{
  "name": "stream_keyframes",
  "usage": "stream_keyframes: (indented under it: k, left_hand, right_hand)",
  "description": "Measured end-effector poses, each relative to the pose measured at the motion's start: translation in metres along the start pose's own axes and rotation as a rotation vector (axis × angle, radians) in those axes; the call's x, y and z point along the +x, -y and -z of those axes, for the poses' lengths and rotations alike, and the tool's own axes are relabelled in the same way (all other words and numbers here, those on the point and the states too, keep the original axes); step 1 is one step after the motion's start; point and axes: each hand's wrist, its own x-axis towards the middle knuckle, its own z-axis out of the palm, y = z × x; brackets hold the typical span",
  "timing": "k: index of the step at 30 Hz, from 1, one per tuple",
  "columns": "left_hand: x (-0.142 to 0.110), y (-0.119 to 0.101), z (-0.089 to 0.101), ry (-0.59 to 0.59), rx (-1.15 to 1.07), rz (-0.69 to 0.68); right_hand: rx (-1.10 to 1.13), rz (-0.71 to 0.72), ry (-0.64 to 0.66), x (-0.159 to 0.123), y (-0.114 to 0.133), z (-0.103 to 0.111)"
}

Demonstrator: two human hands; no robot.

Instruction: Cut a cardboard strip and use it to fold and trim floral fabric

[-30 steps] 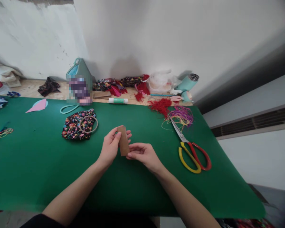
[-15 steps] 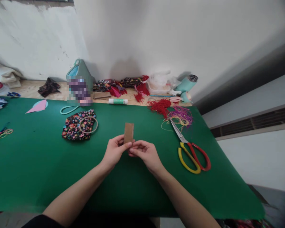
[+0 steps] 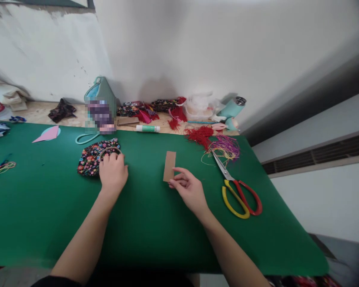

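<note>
My right hand [image 3: 189, 189] pinches the lower right edge of a small brown cardboard strip [image 3: 170, 164], held upright over the green table. To the left, my left hand [image 3: 113, 171] is closed over the near side of a thin beige ring [image 3: 110, 148], which looks like a narrow tape roll. Its fingertips are hidden from me. Under the ring lies a black floral cloth [image 3: 89, 159], partly covered by the hand.
Big scissors [image 3: 227, 175] with red and yellow handles lie at right, beside purple and yellow threads [image 3: 227, 146] and red tassels [image 3: 200, 135]. Along the back are a glue stick [image 3: 148, 128], a green pouch [image 3: 107, 93], folded floral pieces [image 3: 131, 108] and a flask [image 3: 233, 107].
My left hand has let go of the cardboard strip and moved left onto the ring. The right hand keeps the strip, now slightly further right.
</note>
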Motion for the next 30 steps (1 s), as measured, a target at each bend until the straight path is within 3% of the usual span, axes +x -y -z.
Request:
stream_keyframes:
  k: [4, 8, 13, 18, 24, 30]
  left_hand:
    - [0.005, 0.012, -0.001, 0.114, 0.265, 0.045]
    - [0.006, 0.013, 0.001, 0.089, 0.297, 0.019]
    - [0.005, 0.007, 0.005, -0.025, 0.208, -0.133]
    - [0.003, 0.000, -0.015, -0.028, 0.107, -0.297]
    - [0.008, 0.000, -0.039, -0.100, -0.026, -0.306]
    - [0.031, 0.006, -0.051, -0.104, -0.102, -0.256]
  right_hand:
    - [-0.091, 0.007, -0.006, 0.002, -0.002, 0.004]
    - [-0.198, -0.007, 0.043, 0.004, -0.004, 0.004]
    - [-0.254, -0.003, 0.068, 0.006, -0.005, 0.005]
    - [-0.310, -0.019, 0.046, 0.009, -0.007, 0.008]
    - [-0.320, -0.032, 0.035, 0.011, -0.008, 0.009]
    - [-0.363, -0.023, 0.057, 0.010, -0.006, 0.007]
